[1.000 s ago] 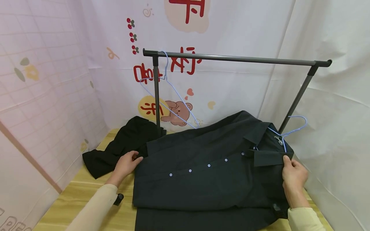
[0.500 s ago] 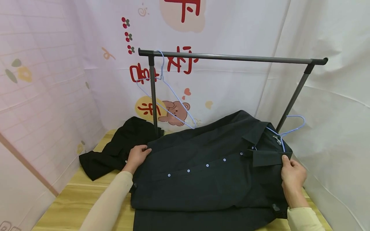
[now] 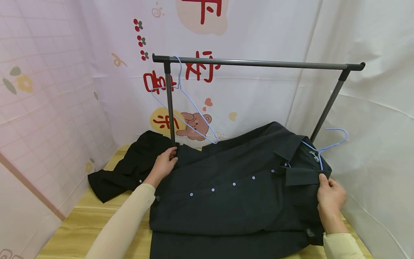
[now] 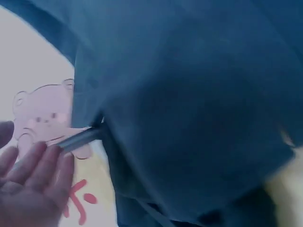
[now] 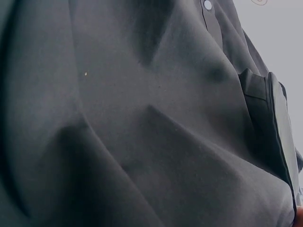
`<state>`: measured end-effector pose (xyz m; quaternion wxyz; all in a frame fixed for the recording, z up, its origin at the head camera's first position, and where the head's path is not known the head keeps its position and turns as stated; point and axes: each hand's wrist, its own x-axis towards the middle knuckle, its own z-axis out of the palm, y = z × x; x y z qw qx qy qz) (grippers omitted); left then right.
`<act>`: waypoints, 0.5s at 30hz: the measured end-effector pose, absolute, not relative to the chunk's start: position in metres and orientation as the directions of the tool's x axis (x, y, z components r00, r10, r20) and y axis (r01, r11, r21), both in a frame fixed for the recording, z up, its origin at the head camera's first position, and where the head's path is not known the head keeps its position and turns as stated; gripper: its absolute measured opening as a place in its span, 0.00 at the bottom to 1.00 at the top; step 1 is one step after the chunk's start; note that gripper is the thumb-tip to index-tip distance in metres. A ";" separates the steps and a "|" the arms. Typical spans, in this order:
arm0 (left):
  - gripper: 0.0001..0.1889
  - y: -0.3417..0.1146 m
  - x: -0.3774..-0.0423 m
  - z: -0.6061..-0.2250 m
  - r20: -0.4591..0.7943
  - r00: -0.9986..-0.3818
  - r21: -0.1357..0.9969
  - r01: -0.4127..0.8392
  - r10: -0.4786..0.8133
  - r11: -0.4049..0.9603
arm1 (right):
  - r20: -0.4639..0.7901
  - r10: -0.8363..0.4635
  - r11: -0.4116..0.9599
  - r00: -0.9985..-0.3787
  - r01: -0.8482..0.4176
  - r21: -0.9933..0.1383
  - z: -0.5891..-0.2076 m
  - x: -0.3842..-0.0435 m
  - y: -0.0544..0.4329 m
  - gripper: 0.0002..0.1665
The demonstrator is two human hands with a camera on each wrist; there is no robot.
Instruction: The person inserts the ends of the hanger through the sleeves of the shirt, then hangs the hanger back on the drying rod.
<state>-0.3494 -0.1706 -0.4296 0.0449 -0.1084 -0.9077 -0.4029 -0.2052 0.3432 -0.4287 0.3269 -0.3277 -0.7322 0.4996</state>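
A dark button-up shirt [image 3: 226, 208] lies spread across the table, its collar toward the right. Inside its neck sits a light blue hanger [image 3: 333, 142], hook sticking out. My right hand [image 3: 331, 198] pinches the shirt by the collar's lower edge; only a sliver of that hand shows in the right wrist view. At the shirt's far left edge, my left hand [image 3: 163, 163] is beside the rack's left post [image 3: 169, 104]. In the left wrist view its fingers [image 4: 45, 165] look extended near the post, with no cloth gripped between them.
A grey metal rack [image 3: 258, 63] stands behind the shirt. From its left end hangs a second blue hanger [image 3: 197, 104] without a garment. Another black garment [image 3: 129, 172] lies crumpled at left on the wooden table [image 3: 81, 223]. Printed white cloth walls surround the table.
My left hand has moved right and away from me, from the shirt's left edge to the rack post. The right hand keeps its pinch on the collar; the shirt's upper left edge has shifted.
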 end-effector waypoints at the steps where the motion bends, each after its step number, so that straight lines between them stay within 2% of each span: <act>1: 0.25 -0.174 -0.348 -0.434 0.161 -0.973 0.679 0.229 0.163 0.698 | 0.155 0.807 0.288 -0.570 0.151 -0.946 -0.429 -0.206 0.343 0.28; 5: 0.26 -0.191 -0.339 -0.455 0.050 -0.988 0.525 0.150 0.146 0.838 | 0.155 0.806 0.286 -0.571 0.146 -0.947 -0.430 -0.207 0.343 0.26; 7: 0.23 -0.200 -0.334 -0.463 0.017 -0.989 0.475 0.140 0.150 0.869 | 0.152 0.805 0.280 -0.573 0.141 -0.950 -0.431 -0.207 0.343 0.26; 9: 0.16 -0.206 -0.327 -0.468 0.052 -0.986 0.460 0.162 0.156 0.873 | 0.151 0.806 0.278 -0.573 0.139 -0.951 -0.431 -0.207 0.343 0.26; 11: 0.08 -0.208 -0.319 -0.471 0.164 -0.966 0.429 0.253 0.201 0.867 | 0.151 0.806 0.275 -0.572 0.137 -0.952 -0.432 -0.206 0.343 0.26; 13: 0.04 -0.205 -0.309 -0.473 0.260 -0.919 0.400 0.382 0.297 0.833 | 0.148 0.808 0.270 -0.570 0.136 -0.953 -0.433 -0.206 0.343 0.25; 15: 0.04 -0.201 -0.299 -0.473 0.259 -0.851 0.411 0.526 0.458 0.745 | 0.142 0.807 0.267 -0.573 0.140 -0.953 -0.433 -0.206 0.344 0.26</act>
